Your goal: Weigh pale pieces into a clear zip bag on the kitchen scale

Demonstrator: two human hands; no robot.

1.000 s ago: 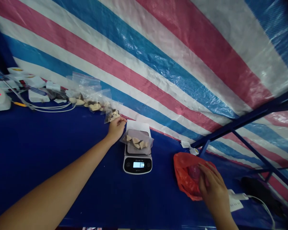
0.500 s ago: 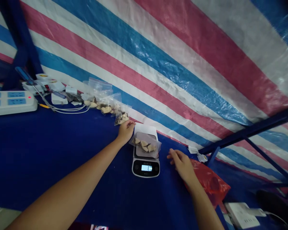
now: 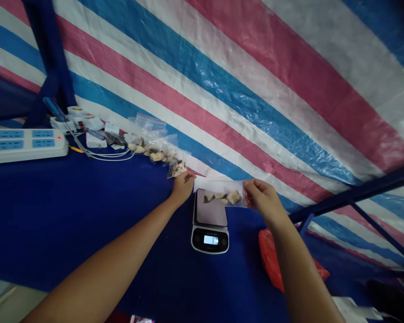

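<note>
A clear bag of pale, dark-edged pieces (image 3: 222,197) hangs over the back part of a small digital scale (image 3: 211,215). My right hand (image 3: 260,193) pinches the right end of this bag with closed fingers. The scale's lit display (image 3: 211,240) shows digits. My left hand (image 3: 184,186) is closed, thumb and fingers together, just left of the scale's back edge and beside a row of filled clear bags (image 3: 158,154); what it holds, if anything, is too small to make out. A white sheet (image 3: 202,183) lies behind the scale.
On the left are a white power strip (image 3: 27,144), a screwdriver (image 3: 55,110), white cables and white adapters (image 3: 96,140). A red plastic bag (image 3: 271,258) lies to the right, partly behind my right forearm. Striped sheeting (image 3: 202,80) rises behind the blue table (image 3: 87,211).
My right hand has moved left and taken hold of the bag that lay on the scale, lifting its right end. The camera view has shifted slightly. My left hand stays beside the filled bags.
</note>
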